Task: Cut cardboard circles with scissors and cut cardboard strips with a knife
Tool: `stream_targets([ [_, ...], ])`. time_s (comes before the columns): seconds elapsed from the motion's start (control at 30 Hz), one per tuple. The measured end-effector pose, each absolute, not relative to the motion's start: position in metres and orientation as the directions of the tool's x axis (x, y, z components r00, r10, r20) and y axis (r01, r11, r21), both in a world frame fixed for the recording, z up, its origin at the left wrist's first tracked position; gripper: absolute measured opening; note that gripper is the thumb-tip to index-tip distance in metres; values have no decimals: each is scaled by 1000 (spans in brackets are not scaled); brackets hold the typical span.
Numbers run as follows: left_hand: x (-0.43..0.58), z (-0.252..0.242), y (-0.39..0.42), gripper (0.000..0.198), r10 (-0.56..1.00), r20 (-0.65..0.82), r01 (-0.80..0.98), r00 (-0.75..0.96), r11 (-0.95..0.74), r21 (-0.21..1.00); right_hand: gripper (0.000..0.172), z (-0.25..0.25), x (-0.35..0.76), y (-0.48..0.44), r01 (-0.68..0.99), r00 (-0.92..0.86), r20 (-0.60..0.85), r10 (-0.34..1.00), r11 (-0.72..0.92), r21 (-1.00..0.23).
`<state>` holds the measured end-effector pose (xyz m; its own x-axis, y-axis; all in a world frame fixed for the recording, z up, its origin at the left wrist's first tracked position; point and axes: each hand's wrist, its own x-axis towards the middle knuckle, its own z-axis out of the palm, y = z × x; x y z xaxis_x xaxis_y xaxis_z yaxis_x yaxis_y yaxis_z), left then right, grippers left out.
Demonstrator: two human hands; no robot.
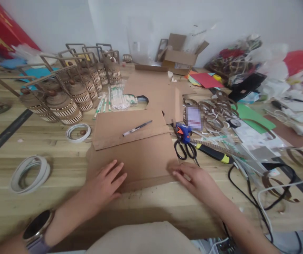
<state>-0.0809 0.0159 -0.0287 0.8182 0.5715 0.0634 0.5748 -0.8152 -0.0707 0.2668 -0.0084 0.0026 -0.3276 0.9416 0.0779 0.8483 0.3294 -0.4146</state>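
Observation:
A stack of brown cardboard sheets (141, 155) lies on the wooden table (61, 148) in front of me. My left hand (105, 181) rests flat on the near left part of the cardboard, fingers stretched out. My right hand (193, 178) touches the near right corner of the same sheet, fingers extended and holding nothing. A pen (137, 128) lies on the upper cardboard sheet, beyond both hands. My left wrist wears a watch (36, 227).
Black scissors (184, 148), a blue glue gun (183, 132) and a yellow-black cutter (216, 154) lie right of the cardboard. Tape rolls (30, 174) sit at left, woven cardboard baskets (61, 102) behind. Cables (259, 197), paper scraps and an open box (179, 56) crowd the right and back.

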Motion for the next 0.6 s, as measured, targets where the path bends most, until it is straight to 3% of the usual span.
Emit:
stream_targets([
  [0.1,-85,-40,14,28,471,156,495,868,-842,-215,26,6,255,-19,801,-387,69,920,372,-469],
  [0.27,-87,-17,16,33,282,241,362,929,-834,-417,25,10,234,-42,679,-561,70,825,507,-531],
  [0.4,-89,9,26,33,293,308,404,905,-819,-407,23,5,225,-46,659,-631,15,776,546,-518],
  [0.6,-99,3,32,31,313,368,442,875,-828,-345,25,-4,230,-30,766,-568,-61,821,500,-404],
])
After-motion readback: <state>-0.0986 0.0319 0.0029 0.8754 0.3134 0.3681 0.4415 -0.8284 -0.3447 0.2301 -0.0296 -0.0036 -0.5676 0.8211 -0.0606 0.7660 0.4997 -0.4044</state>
